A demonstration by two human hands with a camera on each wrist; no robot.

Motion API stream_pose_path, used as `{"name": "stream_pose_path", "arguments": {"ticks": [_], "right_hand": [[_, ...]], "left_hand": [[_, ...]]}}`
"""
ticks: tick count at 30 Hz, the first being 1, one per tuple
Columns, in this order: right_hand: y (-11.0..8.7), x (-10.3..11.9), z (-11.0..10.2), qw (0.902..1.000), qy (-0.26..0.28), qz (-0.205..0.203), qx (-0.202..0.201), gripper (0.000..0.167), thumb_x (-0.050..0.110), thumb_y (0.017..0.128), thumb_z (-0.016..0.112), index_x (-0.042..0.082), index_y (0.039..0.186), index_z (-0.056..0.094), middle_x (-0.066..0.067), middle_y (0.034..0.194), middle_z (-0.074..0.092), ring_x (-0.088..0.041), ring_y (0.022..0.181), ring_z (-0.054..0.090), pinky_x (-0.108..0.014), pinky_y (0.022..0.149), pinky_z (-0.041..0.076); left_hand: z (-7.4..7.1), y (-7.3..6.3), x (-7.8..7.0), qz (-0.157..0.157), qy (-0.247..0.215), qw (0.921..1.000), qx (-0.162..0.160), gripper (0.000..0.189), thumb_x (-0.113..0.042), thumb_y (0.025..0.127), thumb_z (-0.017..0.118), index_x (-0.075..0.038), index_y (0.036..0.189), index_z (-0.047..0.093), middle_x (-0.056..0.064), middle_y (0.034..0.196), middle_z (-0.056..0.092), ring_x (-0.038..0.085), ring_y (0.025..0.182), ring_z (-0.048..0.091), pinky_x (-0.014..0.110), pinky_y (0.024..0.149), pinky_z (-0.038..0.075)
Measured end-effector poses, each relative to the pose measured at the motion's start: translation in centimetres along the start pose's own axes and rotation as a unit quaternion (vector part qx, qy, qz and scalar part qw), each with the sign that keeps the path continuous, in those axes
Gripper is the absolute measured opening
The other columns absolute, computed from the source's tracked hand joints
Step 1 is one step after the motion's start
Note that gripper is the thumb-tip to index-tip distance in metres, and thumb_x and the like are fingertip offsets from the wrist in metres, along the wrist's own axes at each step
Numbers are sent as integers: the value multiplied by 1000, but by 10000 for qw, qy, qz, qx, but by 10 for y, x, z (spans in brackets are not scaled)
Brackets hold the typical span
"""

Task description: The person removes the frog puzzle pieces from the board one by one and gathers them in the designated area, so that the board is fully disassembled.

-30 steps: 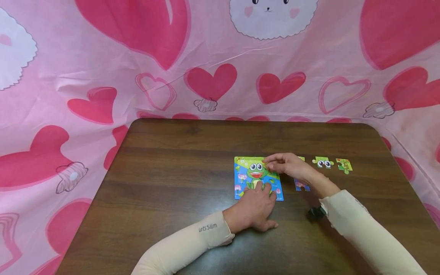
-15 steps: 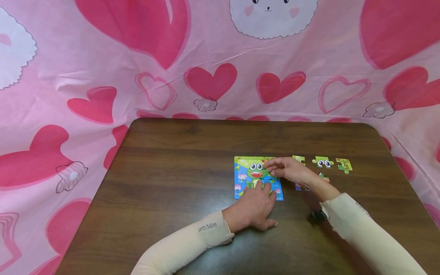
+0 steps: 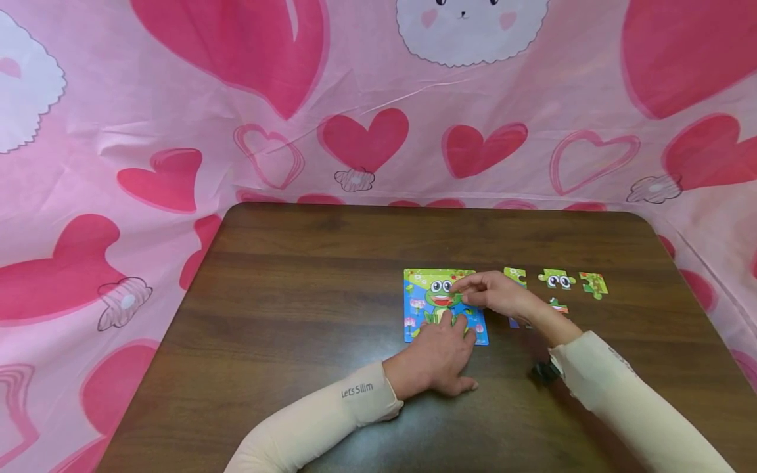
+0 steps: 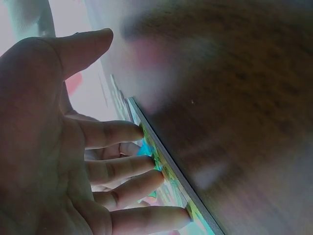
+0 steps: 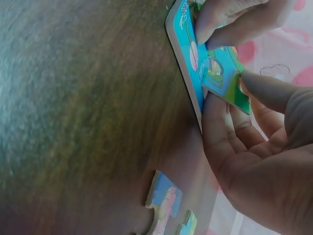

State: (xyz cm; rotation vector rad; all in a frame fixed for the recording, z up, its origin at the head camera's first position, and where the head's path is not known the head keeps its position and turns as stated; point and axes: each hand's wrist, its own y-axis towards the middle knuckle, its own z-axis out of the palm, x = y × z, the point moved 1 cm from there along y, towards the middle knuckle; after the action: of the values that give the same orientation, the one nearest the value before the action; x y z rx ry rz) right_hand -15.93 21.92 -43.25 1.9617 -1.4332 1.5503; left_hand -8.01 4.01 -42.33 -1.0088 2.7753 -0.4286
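Note:
A frog jigsaw puzzle (image 3: 416, 292) in a square board lies on the wooden table. Along its near edge, the spread fingertips of my left hand (image 3: 440, 358) press on the picture, with the thumb out to the side. My right hand (image 3: 499, 294) is over the board's right part. Between its thumb and fingers it pinches a green and blue puzzle piece (image 5: 238, 100), which sits tilted at the board's right edge in the right wrist view. My right fingers hide part of the picture in the head view. In the left wrist view, the left fingertips touch the board's rim (image 4: 166, 156).
Several loose puzzle pieces lie right of the board, including one with eyes (image 3: 556, 280), one with red and green at the far right (image 3: 594, 284), and one partly behind my right hand (image 3: 514, 274). A pink heart-patterned cloth (image 3: 367, 79) hangs behind the table (image 3: 307, 276).
My right hand first shifts slightly right, then a little back to the left over the board, with green showing at its fingertips. My left hand stays in place.

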Motion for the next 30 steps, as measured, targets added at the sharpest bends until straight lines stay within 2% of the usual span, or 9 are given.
{"name": "stream_pose_path", "arguments": {"ticks": [6,9,17,25,30], "right_hand": [[1,0,1,9994,141,314,-46,33,14,104,55,2,133,64,-21,138,62,-18,98,60,-34,79,57],[1,-1,1,9988,248,409,-99,33,15,105,55,2,134,63,-22,138,62,-16,96,61,-35,79,58],[-4,-3,-5,9962,653,558,-139,37,20,105,55,3,137,62,-21,146,56,-19,104,59,-36,85,58],[-7,-7,-13,9959,596,631,-273,39,23,104,57,2,137,62,-22,146,55,-17,104,63,-38,85,60],[-14,-7,-20,9960,600,574,-322,40,24,105,56,2,138,61,-23,148,53,-17,111,62,-39,88,58]], "left_hand": [[0,1,-1,-24,16,10000,-7,83,-77,86,56,-21,147,50,3,138,50,21,118,48,40,79,59],[0,1,-1,-50,13,10000,7,83,-78,85,56,-21,147,50,3,140,49,21,120,48,40,80,59],[-1,1,-3,-92,100,9999,36,84,-79,85,55,-23,147,50,1,138,50,20,119,49,39,80,59],[0,2,-3,-135,98,9999,20,83,-80,85,55,-22,145,50,0,135,51,20,117,49,38,77,58],[0,2,-2,-114,-17,9999,56,82,-79,85,56,-22,145,51,0,133,51,19,114,49,37,76,57]]}}
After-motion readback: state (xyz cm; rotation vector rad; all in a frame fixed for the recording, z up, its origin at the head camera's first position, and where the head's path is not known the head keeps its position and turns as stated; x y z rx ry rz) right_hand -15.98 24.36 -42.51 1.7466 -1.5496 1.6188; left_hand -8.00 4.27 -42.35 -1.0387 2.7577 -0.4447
